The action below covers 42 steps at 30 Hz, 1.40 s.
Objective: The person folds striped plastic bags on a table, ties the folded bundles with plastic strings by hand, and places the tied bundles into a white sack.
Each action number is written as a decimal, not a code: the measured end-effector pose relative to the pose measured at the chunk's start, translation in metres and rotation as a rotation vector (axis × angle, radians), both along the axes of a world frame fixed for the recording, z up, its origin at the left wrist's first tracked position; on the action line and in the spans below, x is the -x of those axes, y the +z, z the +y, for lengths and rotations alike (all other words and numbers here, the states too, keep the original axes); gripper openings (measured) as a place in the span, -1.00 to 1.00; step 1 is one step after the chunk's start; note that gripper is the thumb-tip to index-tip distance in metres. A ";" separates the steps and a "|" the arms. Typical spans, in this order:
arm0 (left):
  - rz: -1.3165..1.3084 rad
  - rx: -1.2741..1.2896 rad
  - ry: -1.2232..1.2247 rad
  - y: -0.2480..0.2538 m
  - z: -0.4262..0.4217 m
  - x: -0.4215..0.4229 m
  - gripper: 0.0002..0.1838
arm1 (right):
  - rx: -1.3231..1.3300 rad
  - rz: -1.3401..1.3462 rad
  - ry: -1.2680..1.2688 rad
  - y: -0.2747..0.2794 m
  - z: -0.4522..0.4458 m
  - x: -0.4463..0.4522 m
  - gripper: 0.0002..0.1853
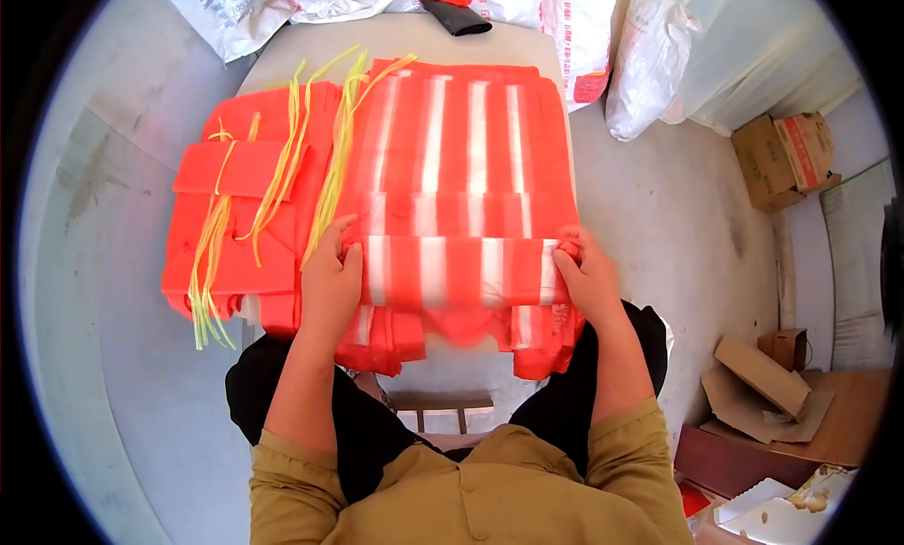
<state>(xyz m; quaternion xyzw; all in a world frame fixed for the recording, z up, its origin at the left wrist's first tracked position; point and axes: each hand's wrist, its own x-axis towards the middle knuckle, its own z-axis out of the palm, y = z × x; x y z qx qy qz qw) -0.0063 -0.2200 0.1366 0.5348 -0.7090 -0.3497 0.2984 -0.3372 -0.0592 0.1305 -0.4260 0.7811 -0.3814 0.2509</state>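
Observation:
A stack of red-and-white striped plastic bags (452, 149) lies in front of me, its handle-like ends hanging over the near edge. My left hand (331, 279) is closed on the left end of a folded striped strip (461, 270), thumb on top. At the strip's right end, my right hand (591, 276) pinches it the same way. The strip stretches level between both hands, over the near part of the stack. Yellow plastic ties (331, 178) lie along the stack's left side, close to my left hand.
Left of the stack are folded red bundles (245, 121), with more yellow ties across them. Everything rests on a beige-topped table (377, 38). White printed sacks (574, 36) and a dark cloth-like item (454, 16) are at the back. Cardboard boxes (786, 159) stand at right.

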 end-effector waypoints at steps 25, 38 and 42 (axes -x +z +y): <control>-0.302 0.534 -0.486 0.006 0.016 0.003 -0.35 | -0.014 0.634 0.651 0.021 -0.008 -0.043 -0.21; -0.527 0.578 -0.503 -0.009 0.017 0.014 -0.31 | 0.006 0.827 0.590 0.009 -0.018 -0.045 -0.35; -0.482 0.611 -0.572 0.006 0.022 0.007 -0.38 | -0.126 0.762 0.654 0.031 -0.012 -0.044 -0.42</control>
